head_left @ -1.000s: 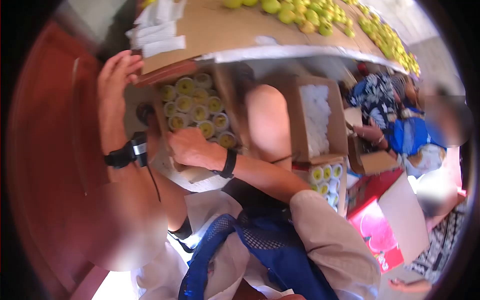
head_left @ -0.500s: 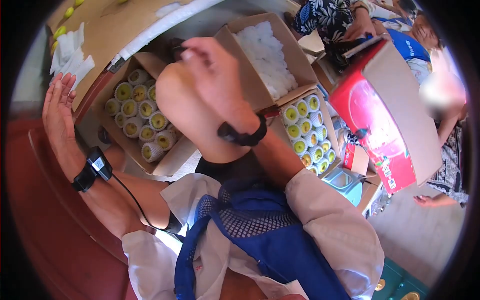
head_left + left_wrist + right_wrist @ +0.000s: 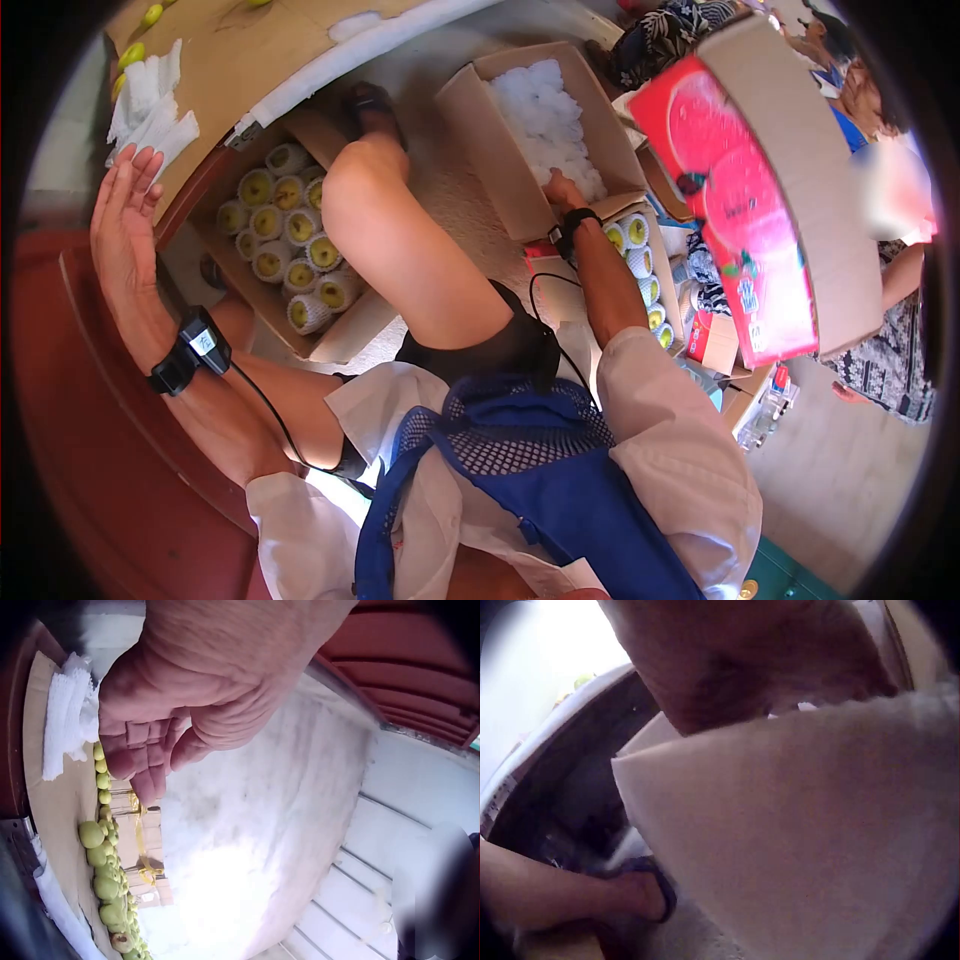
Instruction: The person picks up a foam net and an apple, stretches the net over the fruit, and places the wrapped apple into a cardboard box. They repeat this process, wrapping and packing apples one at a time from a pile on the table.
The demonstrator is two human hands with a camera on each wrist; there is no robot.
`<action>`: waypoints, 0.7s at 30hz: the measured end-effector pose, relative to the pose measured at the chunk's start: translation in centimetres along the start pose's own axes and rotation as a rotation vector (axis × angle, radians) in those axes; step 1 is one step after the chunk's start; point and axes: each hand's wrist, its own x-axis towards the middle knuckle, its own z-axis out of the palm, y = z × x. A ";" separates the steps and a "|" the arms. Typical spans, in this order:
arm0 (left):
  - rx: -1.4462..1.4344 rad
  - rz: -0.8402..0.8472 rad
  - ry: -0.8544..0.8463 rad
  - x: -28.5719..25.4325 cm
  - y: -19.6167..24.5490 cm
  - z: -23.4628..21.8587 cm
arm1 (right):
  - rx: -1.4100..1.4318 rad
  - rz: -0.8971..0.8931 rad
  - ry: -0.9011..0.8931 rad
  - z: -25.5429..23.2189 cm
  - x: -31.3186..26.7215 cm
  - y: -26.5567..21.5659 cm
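My left hand (image 3: 125, 210) is raised beside the cardboard-topped table (image 3: 250, 50), fingers nearly straight and holding nothing; in the left wrist view the left hand (image 3: 187, 697) hangs in the air with loosely bent fingers. My right hand (image 3: 562, 190) reaches into an open cardboard box (image 3: 480, 130) filled with white foam nets (image 3: 545, 110). In the right wrist view the right hand (image 3: 727, 660) is behind the box wall (image 3: 802, 840), which hides its fingers. A box of net-wrapped yellow fruit (image 3: 285, 250) stands under the table by my knee (image 3: 385, 230).
A second box of wrapped fruit (image 3: 640, 265) sits below my right wrist. Another person holds up a red carton (image 3: 730, 180) at the right. Loose foam nets (image 3: 150, 100) and green fruit (image 3: 101, 855) lie on the table. My sandalled foot (image 3: 370, 100) rests between the boxes.
My right hand left the wrapped fruit box, rose over my knee, then dropped into the foam net box. My left hand stayed raised. The red carton moved up and left.
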 end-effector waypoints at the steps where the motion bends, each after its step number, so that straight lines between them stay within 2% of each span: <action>1: -0.002 0.001 -0.004 0.0 0.0 0.0 | -0.075 -0.026 -0.082 0.4 0.6 0.1; 4: -0.016 -0.005 -0.015 0.0 -0.1 0.1 | -0.110 -0.052 -0.064 -1.2 -2.3 -1.4; 7: -0.034 -0.012 -0.020 0.0 -0.3 0.2 | -0.118 -0.168 -0.070 1.1 1.1 1.4; 9: -0.039 0.009 -0.011 0.0 -0.5 -0.3 | -0.204 -0.379 0.079 4.0 4.5 5.1; 10: -0.038 0.013 0.023 -0.5 0.0 0.5 | -0.157 -0.432 0.104 5.6 5.6 5.9; 12: -0.072 0.034 0.064 -0.4 -0.1 0.5 | -0.400 -0.417 0.069 5.8 7.5 7.8; 13: -0.091 0.051 0.100 -0.4 0.1 0.6 | -0.350 -0.395 0.048 5.6 5.7 6.2; 14: -0.106 0.082 0.100 -0.4 0.3 0.4 | -0.380 -0.304 -0.062 1.9 2.5 3.6; 15: -0.126 0.106 0.128 -0.3 0.4 0.0 | -0.375 -0.272 -0.050 0.4 0.8 1.6; 17: -0.156 0.123 0.190 -0.3 0.8 -0.8 | -0.383 -0.306 -0.002 -0.1 0.3 1.6; 19: -0.173 0.137 0.270 -0.1 1.2 -1.3 | -0.408 -0.365 -0.189 -1.0 1.2 2.2; 21: -0.173 0.150 0.324 0.2 1.6 -1.8 | -0.401 -0.428 -0.166 0.1 2.9 4.0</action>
